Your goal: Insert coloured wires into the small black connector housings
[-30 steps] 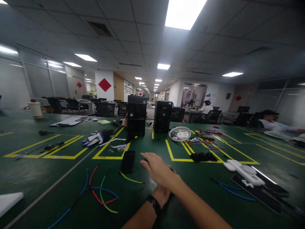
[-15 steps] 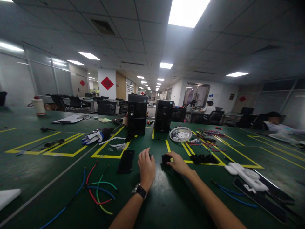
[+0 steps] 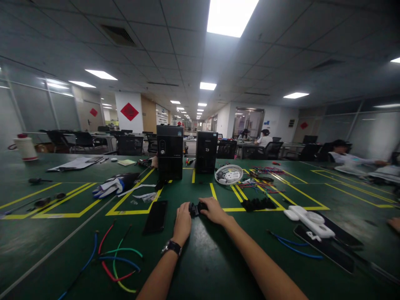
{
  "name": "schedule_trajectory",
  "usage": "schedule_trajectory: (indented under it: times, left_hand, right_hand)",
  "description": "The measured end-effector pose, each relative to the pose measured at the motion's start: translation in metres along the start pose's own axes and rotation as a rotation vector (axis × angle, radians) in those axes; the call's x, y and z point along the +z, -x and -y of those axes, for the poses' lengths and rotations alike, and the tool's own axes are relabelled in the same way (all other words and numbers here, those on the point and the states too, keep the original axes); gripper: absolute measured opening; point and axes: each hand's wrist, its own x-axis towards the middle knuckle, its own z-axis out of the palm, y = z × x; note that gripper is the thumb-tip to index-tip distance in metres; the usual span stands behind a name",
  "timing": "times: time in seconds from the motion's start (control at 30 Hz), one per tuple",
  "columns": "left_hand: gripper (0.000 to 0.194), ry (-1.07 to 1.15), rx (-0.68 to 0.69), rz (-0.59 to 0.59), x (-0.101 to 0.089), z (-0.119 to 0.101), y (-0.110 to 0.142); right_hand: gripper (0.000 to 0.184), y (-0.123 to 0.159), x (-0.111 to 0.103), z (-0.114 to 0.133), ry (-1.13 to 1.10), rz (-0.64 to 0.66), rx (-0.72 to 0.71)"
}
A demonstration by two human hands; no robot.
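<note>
Both my hands meet over a small black part (image 3: 195, 208) on the green table (image 3: 218, 258). My left hand (image 3: 183, 221), with a watch on its wrist, has its fingers curled onto the part's left end. My right hand (image 3: 213, 209) grips the right end with bent fingers. A black phone (image 3: 155, 216) lies flat just left of my left hand. A pile of small black pieces (image 3: 258, 204) sits to the right of my right hand.
Two black boxes (image 3: 169, 152) (image 3: 206, 152) stand upright behind my hands, with a white fan grille (image 3: 228, 174) beside them. Coloured wires (image 3: 117, 262) lie front left, white parts (image 3: 304, 216) and blue wires front right. Gloves (image 3: 108, 187) lie left. People sit at far desks.
My hands were crossed one second ago, then parted to a black piece each. Now they have come together on one black part. The view shifted slightly.
</note>
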Motion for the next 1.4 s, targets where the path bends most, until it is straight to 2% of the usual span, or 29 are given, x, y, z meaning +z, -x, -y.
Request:
schedule_trajectory:
  times: [0.1,0.2,0.27,0.4,0.47,0.53,0.67,0.73,0.83,0.93,1.0,1.07,1.13,1.2,1.3,1.4]
  left_hand:
    - [0.044,-0.060,-0.016,-0.007,-0.002,-0.006,0.002]
    - [0.046,-0.200,-0.021,-0.082,-0.006,-0.020,0.005]
    - [0.042,-0.214,0.062,-0.120,-0.007,-0.032,0.007]
    - [0.034,0.023,0.246,-0.070,0.004,-0.060,0.019]
    - [0.032,0.225,0.230,0.002,0.014,-0.072,0.028]
    - [0.032,0.431,0.100,0.065,0.024,-0.082,0.038]
    - [0.040,0.841,-0.373,0.128,0.034,-0.094,0.046]
    - [0.040,1.071,-0.576,0.178,0.034,-0.097,0.045]
    - [0.030,1.321,-0.715,0.279,0.033,-0.095,0.042]
    - [0.017,1.385,-0.758,0.204,0.033,-0.088,0.039]
    - [0.016,1.375,-0.777,0.129,0.035,-0.084,0.038]
    - [0.013,1.371,-0.786,0.113,0.036,-0.082,0.038]
    - [0.010,1.382,-0.774,0.124,0.037,-0.083,0.038]
    - [0.008,1.406,-0.751,0.126,0.035,-0.087,0.038]
    - [0.010,1.468,-0.740,0.115,0.030,-0.093,0.038]
    - [0.016,1.532,-0.715,0.142,0.024,-0.097,0.038]
  right_hand:
    - [0.064,0.015,-0.013,-0.010,0.131,-0.121,0.076]
    - [0.057,0.043,-0.031,-0.034,0.379,-0.308,0.393]
    - [0.051,0.066,-0.043,-0.050,0.463,-0.320,0.560]
    - [0.035,0.096,-0.051,-0.060,0.445,-0.235,0.570]
    - [0.032,0.100,-0.051,-0.056,0.406,-0.211,0.549]
    - [0.028,0.098,-0.051,-0.048,0.354,-0.199,0.526]
    - [0.024,0.092,-0.054,-0.021,0.230,-0.211,0.454]
    - [0.031,0.092,-0.056,0.003,0.115,-0.220,0.332]
    - [0.049,0.100,-0.062,0.040,-0.089,-0.235,0.089]
    - [0.049,0.122,-0.077,0.053,-0.159,-0.260,-0.009]
    - [0.038,0.146,-0.088,0.038,-0.096,-0.320,0.066]
    - [0.030,0.173,-0.096,0.011,0.062,-0.377,0.271]
    - [0.027,0.198,-0.099,-0.019,0.245,-0.330,0.508]
    - [0.025,0.216,-0.100,-0.040,0.370,-0.212,0.646]
    - [0.015,0.225,-0.100,-0.054,0.459,-0.095,0.640]
    - [0.012,0.218,-0.108,-0.054,0.513,-0.049,0.624]
